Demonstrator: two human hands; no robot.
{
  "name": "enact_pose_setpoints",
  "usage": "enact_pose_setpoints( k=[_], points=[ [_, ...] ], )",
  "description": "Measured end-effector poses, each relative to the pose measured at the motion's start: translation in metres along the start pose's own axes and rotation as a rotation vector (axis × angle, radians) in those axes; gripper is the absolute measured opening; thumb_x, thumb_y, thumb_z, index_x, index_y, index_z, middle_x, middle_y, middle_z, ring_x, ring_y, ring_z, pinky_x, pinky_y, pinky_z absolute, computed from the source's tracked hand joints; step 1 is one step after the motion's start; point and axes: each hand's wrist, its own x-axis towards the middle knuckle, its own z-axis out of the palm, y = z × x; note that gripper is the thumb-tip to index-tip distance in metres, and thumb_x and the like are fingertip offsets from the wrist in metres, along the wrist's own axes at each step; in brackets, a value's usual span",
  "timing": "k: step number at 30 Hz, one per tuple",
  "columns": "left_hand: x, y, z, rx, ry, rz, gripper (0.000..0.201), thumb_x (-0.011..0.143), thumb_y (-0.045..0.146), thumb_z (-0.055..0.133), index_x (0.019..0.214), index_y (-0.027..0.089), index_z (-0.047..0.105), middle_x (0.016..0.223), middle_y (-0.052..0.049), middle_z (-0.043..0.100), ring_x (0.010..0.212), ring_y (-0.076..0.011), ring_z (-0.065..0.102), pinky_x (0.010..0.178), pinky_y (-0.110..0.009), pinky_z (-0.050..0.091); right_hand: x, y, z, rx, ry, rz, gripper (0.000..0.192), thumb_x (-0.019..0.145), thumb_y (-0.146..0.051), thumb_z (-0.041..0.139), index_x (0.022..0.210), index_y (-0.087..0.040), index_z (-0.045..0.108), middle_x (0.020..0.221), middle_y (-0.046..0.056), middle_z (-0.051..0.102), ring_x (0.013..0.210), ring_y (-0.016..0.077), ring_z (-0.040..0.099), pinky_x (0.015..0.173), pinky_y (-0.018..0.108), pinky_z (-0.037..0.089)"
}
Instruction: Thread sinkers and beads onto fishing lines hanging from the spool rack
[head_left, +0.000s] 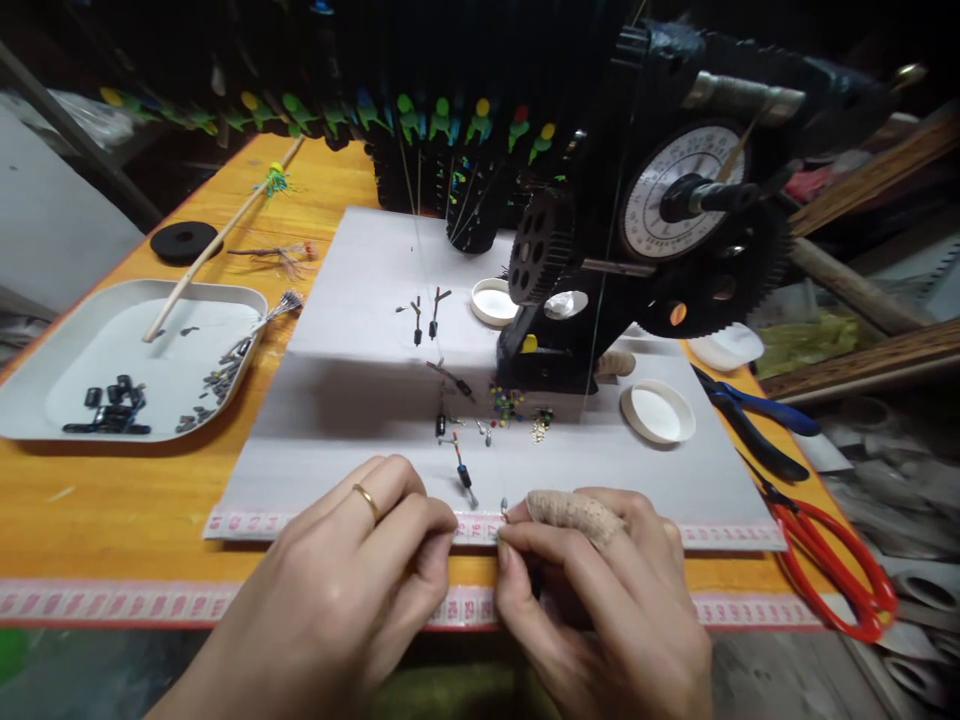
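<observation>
My left hand, with a ring on one finger, is closed over the board's front edge. Its fingertips are pressed together, and whatever they hold is too fine or hidden to see. Close to its right, my right hand pinches thumb against finger; one finger is wrapped in beige tape. A tiny grey metal piece shows right at its fingertips. Beyond the hands, a small black cylinder with an orange-tipped stem lies on the white board, among several similar pieces on thin line.
A black geared machine with a numbered dial stands over the board. Small beads lie below it, near a round white dish. Left is a white tray with a wooden stick. Right are red-handled scissors and blue-black pliers.
</observation>
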Motion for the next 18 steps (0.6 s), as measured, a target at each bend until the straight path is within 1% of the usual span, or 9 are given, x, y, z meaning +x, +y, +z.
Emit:
enact_pose_setpoints(
  k=[5, 9, 13, 18],
  points=[
    [-0.0055, -0.0039, -0.0078, 0.042, 0.103, -0.055, 0.017, 0.089, 0.004, 0.055, 0.088, 0.019, 0.062, 0.08, -0.001, 0.055, 0.079, -0.0181, 0.05, 0.069, -0.034, 0.041, -0.0004, 0.0036, -0.0034, -0.022, -0.052, -0.052, 0.011, 0.084, -0.012, 0.071, 0.087, -0.022, 0.068, 0.087, 0.001, 0.075, 0.082, 0.0217, 0.058, 0.073, 0.036, 0.041],
    [-0.0076, -0.0041, -0.0063, 0.026, 0.161, -0.084, 0.015, 0.086, 0.006, 0.058, 0.082, 0.018, 0.064, 0.086, -0.003, 0.054, 0.086, -0.0201, 0.049, 0.073, -0.035, 0.042, -0.0019, 0.0062, -0.0043, -0.05, -0.07, -0.082, 0.011, 0.083, -0.013, 0.073, 0.088, -0.022, 0.068, 0.088, 0.001, 0.075, 0.082, 0.0219, 0.06, 0.072, 0.036, 0.041],
    [-0.0077, -0.0047, -0.0041, 0.04, 0.214, -0.101, 0.014, 0.083, 0.006, 0.062, 0.078, 0.018, 0.061, 0.091, -0.004, 0.056, 0.094, -0.0221, 0.05, 0.079, -0.037, 0.043, -0.0034, 0.0073, -0.0045, -0.057, -0.068, -0.104, 0.011, 0.084, -0.013, 0.073, 0.088, -0.021, 0.069, 0.088, 0.002, 0.075, 0.082, 0.0214, 0.06, 0.072, 0.035, 0.042],
    [-0.0069, -0.0041, -0.0053, 0.035, 0.208, -0.102, 0.015, 0.082, 0.005, 0.061, 0.076, 0.019, 0.06, 0.087, -0.003, 0.058, 0.092, -0.0217, 0.051, 0.076, -0.036, 0.044, -0.0018, 0.0079, -0.0047, -0.059, -0.071, -0.118, 0.009, 0.085, -0.013, 0.072, 0.088, -0.02, 0.069, 0.087, 0.002, 0.075, 0.082, 0.021, 0.06, 0.073, 0.035, 0.043]
  ],
)
